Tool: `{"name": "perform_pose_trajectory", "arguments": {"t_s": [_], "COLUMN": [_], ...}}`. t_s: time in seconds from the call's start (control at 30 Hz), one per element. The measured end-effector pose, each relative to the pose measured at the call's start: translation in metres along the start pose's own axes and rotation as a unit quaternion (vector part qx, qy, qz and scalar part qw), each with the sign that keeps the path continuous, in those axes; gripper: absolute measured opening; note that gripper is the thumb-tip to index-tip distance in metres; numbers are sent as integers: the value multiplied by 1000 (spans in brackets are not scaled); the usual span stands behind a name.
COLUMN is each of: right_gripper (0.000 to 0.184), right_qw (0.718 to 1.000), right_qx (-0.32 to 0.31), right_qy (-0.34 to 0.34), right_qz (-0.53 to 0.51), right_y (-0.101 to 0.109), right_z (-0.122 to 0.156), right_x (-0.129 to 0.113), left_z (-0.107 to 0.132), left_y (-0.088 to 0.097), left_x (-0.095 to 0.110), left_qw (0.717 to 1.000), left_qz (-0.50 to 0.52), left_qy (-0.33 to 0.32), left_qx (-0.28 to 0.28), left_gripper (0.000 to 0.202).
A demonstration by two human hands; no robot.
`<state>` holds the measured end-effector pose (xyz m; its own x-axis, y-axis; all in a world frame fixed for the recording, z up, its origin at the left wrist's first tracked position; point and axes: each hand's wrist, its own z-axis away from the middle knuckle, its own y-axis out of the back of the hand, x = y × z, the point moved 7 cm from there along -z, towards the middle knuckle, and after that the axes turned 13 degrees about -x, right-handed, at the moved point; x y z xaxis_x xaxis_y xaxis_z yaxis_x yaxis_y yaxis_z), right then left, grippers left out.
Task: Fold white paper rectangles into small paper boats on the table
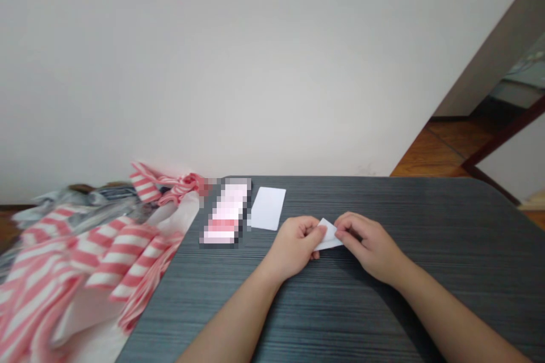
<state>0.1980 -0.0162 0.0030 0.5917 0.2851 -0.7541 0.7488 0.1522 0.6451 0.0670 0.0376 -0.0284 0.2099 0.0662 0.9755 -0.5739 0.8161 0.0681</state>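
A small piece of folded white paper [329, 236] is held between both hands, just above the dark table. My left hand [298, 244] pinches its left side, thumb on top and fingers curled beneath. On the other side, my right hand [368, 244] grips the right edge between thumb and fingertips. One corner of the paper points up and away from me. Farther back, to the left of my hands, a white rectangular card or sheet [268, 208] with rounded corners lies flat. The fingers partly hide the folded paper's edges.
The dark wood-grain table [447, 249] stands against a pale wall [272, 68]. A pixelated, phone-like object [225, 211] lies beside the white sheet. Red-and-white striped cloth [110, 249] and other fabric are heaped left of the table. Wooden floor [430, 150] shows at the right.
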Motion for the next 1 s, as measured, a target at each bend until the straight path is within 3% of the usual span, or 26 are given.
{"name": "perform_pose_trajectory", "arguments": {"t_s": [0.23,0.33,0.67,0.9,1.0], "right_gripper": [16,14,14,13,8], "right_qw": [998,996,996,995,990], "right_qx": [29,43,46,37,31], "right_qy": [-47,-58,-75,-89,-77], "right_qz": [39,45,17,-23,-111], "right_y": [0,1,-1,-3,-6], "right_z": [-1,-2,-1,0,-1], "right_x": [5,8,10,15,20], "left_z": [1,0,-1,0,0], "left_y": [-2,-4,-5,-5,-5], "left_x": [5,4,-1,1,0], "left_qw": [1000,999,999,998,998], "left_qz": [-6,19,-18,-38,-46], "left_qy": [-12,-16,8,-10,-14], "left_qx": [-20,-29,-30,-40,-38], "left_gripper": [36,30,30,36,36]}}
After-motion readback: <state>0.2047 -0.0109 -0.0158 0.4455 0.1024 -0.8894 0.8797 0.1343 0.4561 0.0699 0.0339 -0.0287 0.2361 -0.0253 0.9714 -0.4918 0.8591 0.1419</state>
